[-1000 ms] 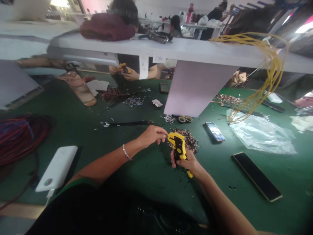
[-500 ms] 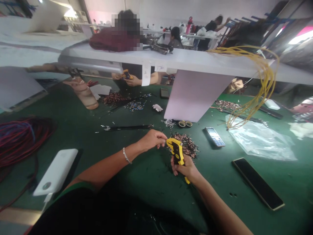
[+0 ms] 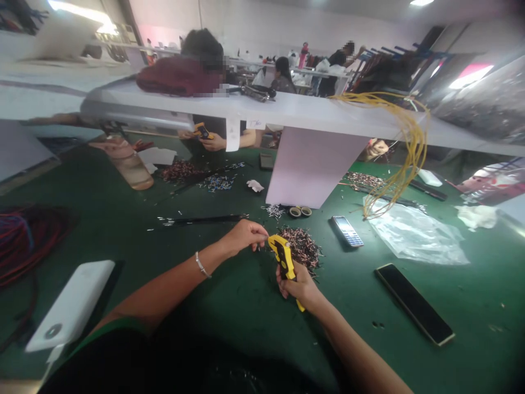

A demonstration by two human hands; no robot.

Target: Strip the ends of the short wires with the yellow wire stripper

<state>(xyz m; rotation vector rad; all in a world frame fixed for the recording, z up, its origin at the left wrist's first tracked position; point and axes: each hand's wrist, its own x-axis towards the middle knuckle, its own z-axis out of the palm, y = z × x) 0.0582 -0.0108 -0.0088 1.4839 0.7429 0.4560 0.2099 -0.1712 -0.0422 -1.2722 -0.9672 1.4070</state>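
Over a green surface (image 3: 471, 306), a yellow wire stripper (image 3: 283, 260) is clasped by the closed right hand (image 3: 297, 287), its long axis running forward beside a pile of cut wires (image 3: 301, 249), with the pinched left hand (image 3: 244, 238) held at its head, any held wire being indistinct.

A white shelf (image 3: 287, 112) spans the green workbench (image 3: 348, 350), with pale walls (image 3: 254, 30) and a ceiling light (image 3: 421, 2) beyond

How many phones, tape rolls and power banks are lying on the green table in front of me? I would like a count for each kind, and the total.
Phones: 3 (keypad phone, black smartphone, dark phone)
Tape rolls: 2 (first roll, second roll)
Power banks: 1 (white power bank)
Total: 6
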